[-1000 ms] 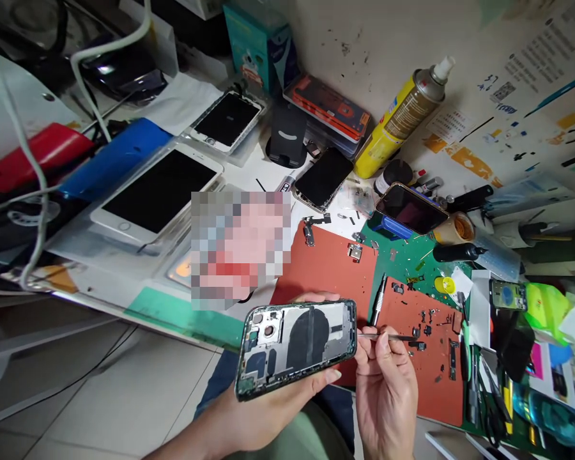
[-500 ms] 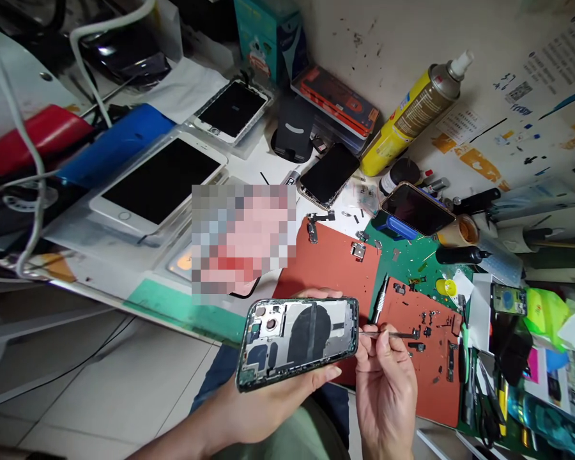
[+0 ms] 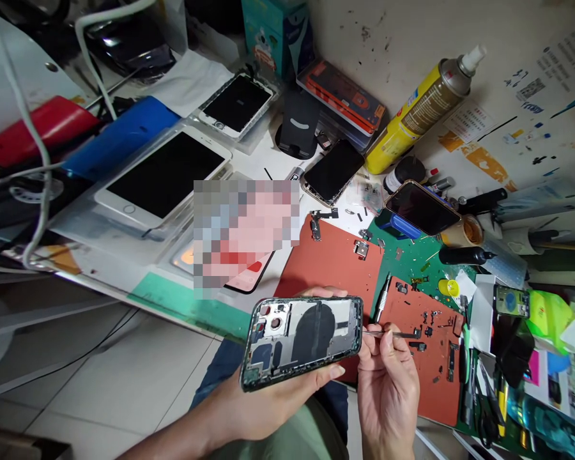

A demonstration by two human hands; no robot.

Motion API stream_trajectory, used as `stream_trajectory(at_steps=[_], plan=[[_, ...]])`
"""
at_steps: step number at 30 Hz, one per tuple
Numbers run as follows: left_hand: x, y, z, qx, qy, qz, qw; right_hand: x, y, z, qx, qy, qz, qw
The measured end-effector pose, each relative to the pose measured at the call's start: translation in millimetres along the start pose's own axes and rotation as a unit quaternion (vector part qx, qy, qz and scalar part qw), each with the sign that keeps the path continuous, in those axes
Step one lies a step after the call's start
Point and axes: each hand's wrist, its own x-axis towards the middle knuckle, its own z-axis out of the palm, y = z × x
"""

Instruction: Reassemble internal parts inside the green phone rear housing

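My left hand (image 3: 287,397) is wrapped round an opened phone housing (image 3: 338,342), gripping its long edges. The housing is tilted, its inside facing me, with a camera opening at the left end and a dark oval patch in the middle. My right hand (image 3: 388,377) pinches a slim metal tool (image 3: 374,333) between thumb and fingers. One end of the tool meets the housing's right short edge; whether it goes into the edge I cannot tell. Just behind the right hand, a silver-and-black screwdriver (image 3: 383,299) lies across the mats.
Small phone parts (image 3: 427,326) lie on the right red mat (image 3: 436,402); a few more sit on the left red mat (image 3: 330,262). Several phones, including a white one (image 3: 165,176), line the left and back. A yellow spray can (image 3: 419,112) stands behind. Scissors (image 3: 487,415) lie right.
The whole view has shifted slightly, so most things sit a little further right. Both hands keep their holds, and the tool stays at the housing's right edge.
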Motion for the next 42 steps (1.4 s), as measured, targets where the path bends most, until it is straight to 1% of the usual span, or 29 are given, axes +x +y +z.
stream_trajectory(at_steps=[2, 4, 6, 9, 11, 18, 23, 26, 28, 34, 42], plan=[[0, 0, -0.1, 0.013, -0.008, 0.007, 1.0, 2, -1, 0, 0.0, -0.011, 0.004, 1.0], [1, 2, 0.2, 0.025, -0.029, 0.004, 0.999, 4, -3, -1, 0.003, -0.017, 0.009, 1.0], [2, 4, 0.6, 0.06, -0.073, -0.016, 0.995, 5, -3, -2, 0.003, -0.018, 0.011, 1.0], [2, 5, 0.1, 0.126, -0.145, -0.039, 0.981, 6, -4, -4, 0.004, -0.012, 0.007, 1.0], [1, 4, -0.8, 0.144, -0.162, -0.039, 0.975, 6, -3, -5, 0.005, -0.009, 0.003, 1.0], [-2, -4, -2.8, 0.194, -0.169, 0.003, 0.966, 8, -1, -7, 0.0, -0.022, -0.006, 1.0], [1, 0, -2.9, 0.206, -0.196, 0.029, 0.958, 9, -3, -7, 0.001, -0.03, -0.003, 1.0], [3, 2, -3.0, 0.21, -0.192, 0.047, 0.958, 10, -3, -9, -0.004, -0.032, -0.005, 0.999], [2, 0, -2.8, 0.21, -0.189, 0.052, 0.958, 9, -2, -10, -0.009, -0.023, -0.015, 1.0], [0, -4, -1.8, 0.173, -0.159, 0.027, 0.972, 5, 5, -12, -0.008, 0.011, -0.036, 0.999], [4, 4, 2.8, 0.158, -0.137, 0.015, 0.978, 6, 6, -10, -0.009, 0.017, -0.042, 0.999]])
